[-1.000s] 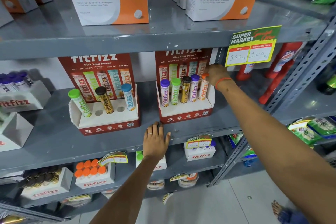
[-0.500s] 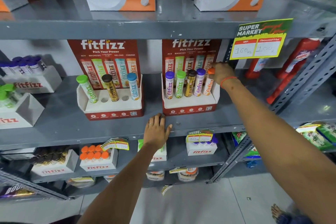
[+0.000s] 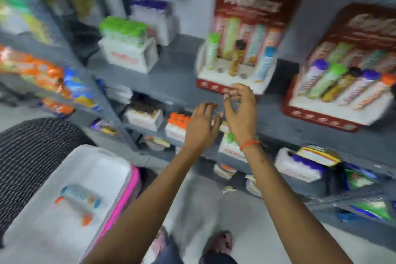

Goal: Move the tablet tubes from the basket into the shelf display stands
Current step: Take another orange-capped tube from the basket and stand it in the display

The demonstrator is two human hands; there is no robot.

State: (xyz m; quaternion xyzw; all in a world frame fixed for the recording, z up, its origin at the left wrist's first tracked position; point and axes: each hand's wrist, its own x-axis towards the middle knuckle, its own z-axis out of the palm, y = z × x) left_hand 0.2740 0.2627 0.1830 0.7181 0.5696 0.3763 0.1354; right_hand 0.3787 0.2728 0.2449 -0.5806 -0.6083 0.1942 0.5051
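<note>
A: At the shelf, what has changed?
B: The right hand (image 3: 240, 111) has left the full stand (image 3: 334, 103) — five tubes seated. The left hand (image 3: 201, 126) is off the shelf edge. Both are bare, fingers spread, holding nothing. The view has swung toward the basket (image 3: 70, 195).
A: Meaning?
B: Likely a return for stock — the other stand (image 3: 233, 75) shows two free holes.
A: Obscured?
B: Heavy blur. Tubes (image 3: 80, 196) lie in the basket; count unclear, labels unreadable.

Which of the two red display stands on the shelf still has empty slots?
The left red stand, just above the right hand. It holds three tubes with open holes between them; the right red stand has a full row of five.
</note>
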